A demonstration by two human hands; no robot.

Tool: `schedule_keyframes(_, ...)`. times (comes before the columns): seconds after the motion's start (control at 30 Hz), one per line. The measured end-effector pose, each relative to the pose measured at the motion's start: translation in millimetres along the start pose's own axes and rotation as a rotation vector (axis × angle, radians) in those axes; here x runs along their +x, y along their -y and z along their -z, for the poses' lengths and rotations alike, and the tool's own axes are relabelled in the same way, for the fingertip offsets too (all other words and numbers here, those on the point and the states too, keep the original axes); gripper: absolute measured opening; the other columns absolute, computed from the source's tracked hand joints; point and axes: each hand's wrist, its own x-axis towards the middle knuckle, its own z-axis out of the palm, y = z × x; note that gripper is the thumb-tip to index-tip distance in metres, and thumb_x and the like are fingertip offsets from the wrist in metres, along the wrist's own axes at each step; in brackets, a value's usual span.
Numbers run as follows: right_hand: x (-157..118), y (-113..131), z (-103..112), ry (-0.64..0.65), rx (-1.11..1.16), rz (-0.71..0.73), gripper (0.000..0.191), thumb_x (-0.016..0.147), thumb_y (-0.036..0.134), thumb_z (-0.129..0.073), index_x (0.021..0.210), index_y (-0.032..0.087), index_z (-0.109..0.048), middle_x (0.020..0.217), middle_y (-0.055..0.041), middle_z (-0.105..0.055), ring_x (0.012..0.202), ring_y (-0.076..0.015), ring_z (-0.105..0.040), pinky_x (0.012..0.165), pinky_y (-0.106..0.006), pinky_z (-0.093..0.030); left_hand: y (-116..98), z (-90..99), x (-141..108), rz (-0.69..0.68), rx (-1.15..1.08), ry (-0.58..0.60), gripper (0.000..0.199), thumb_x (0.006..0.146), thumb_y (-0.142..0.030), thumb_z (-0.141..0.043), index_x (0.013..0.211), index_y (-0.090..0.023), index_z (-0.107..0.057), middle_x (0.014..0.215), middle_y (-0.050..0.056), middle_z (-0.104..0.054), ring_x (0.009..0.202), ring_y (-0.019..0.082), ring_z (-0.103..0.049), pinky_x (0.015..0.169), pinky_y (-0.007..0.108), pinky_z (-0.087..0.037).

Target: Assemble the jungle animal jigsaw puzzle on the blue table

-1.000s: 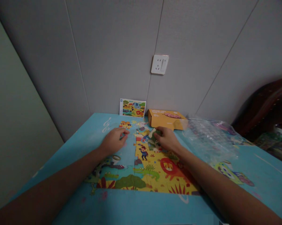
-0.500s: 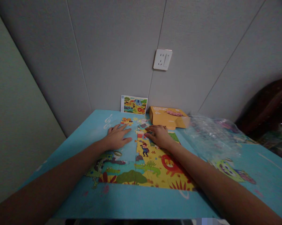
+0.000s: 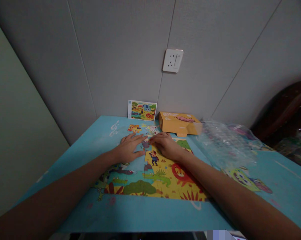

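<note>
A partly joined jigsaw puzzle (image 3: 165,186) with a lion, a crocodile and bushes lies flat on the blue table. My left hand (image 3: 130,148) rests palm down to the left of its upper part, fingers spread. A grey and blue puzzle piece (image 3: 145,144) lies between the hands, near my left fingertips. My right hand (image 3: 165,144) is over the puzzle's upper part, its fingers curled and together at that piece; whether they grip it is hard to tell. Beyond my left hand lies a loose orange piece (image 3: 134,128).
A picture card (image 3: 142,110) leans against the wall behind the table. An orange box (image 3: 179,123) lies at the back edge, with crumpled clear plastic wrap (image 3: 227,143) to its right. A white socket (image 3: 173,60) is on the wall.
My right hand has shifted left and its fingers have drawn together. My left hand has moved slightly right. The grey and blue piece now shows between them, and the view has tilted a little.
</note>
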Motion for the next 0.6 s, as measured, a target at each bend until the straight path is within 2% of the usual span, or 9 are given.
schedule_keyframes(0.1,-3,10,2,-0.004,0.008,0.026,0.026,0.087,0.011,-0.05,0.105,0.022,-0.066,0.108,-0.0048,-0.068,0.104,-0.021,-0.054,0.094,-0.038,-0.036,-2,2.6,1,-0.035,-0.05,-0.033,0.067,0.085,-0.047,-0.057,0.144,-0.019,-0.038,0.147,0.01,-0.042,0.136,0.033,-0.029,0.111,0.049,-0.023)
schedule_keyframes(0.17,-4,15,5,-0.012,-0.032,-0.032,0.024,0.088,0.024,-0.056,0.111,0.019,-0.063,0.111,-0.0086,-0.066,0.106,-0.0239,-0.054,0.095,-0.041,-0.036,-4,5.9,1,-0.063,-0.073,-0.046,0.06,0.084,-0.042,-0.061,0.136,-0.015,-0.048,0.137,0.012,-0.052,0.129,0.031,-0.038,0.109,0.045,-0.028)
schedule_keyframes(0.27,-5,20,8,0.013,-0.053,-0.098,0.041,0.084,0.041,-0.063,0.116,0.015,-0.06,0.114,-0.0131,-0.064,0.107,-0.0279,-0.054,0.095,-0.044,-0.037,-6,9.5,2,-0.112,-0.095,-0.059,0.051,0.083,-0.036,-0.065,0.128,-0.014,-0.056,0.124,0.011,-0.061,0.119,0.027,-0.046,0.105,0.039,-0.033)
schedule_keyframes(0.43,-5,20,8,0.05,0.002,-0.115,0.04,0.085,0.029,-0.063,0.121,0.015,-0.056,0.115,-0.0122,-0.064,0.108,-0.0268,-0.054,0.095,-0.044,-0.038,-6,8.7,3,-0.186,-0.15,-0.087,0.048,0.082,-0.03,-0.067,0.128,-0.019,-0.056,0.117,0.007,-0.064,0.111,0.024,-0.051,0.101,0.039,-0.036)
schedule_keyframes(0.6,-6,20,6,0.052,0.085,-0.051,0.039,0.084,0.023,-0.063,0.121,0.015,-0.055,0.113,-0.0119,-0.065,0.105,-0.0262,-0.056,0.093,-0.044,-0.04,-7,6.4,0,-0.153,-0.155,-0.099,0.054,0.076,-0.036,-0.072,0.124,-0.015,-0.058,0.122,0.012,-0.058,0.114,0.026,-0.048,0.102,0.041,-0.036)
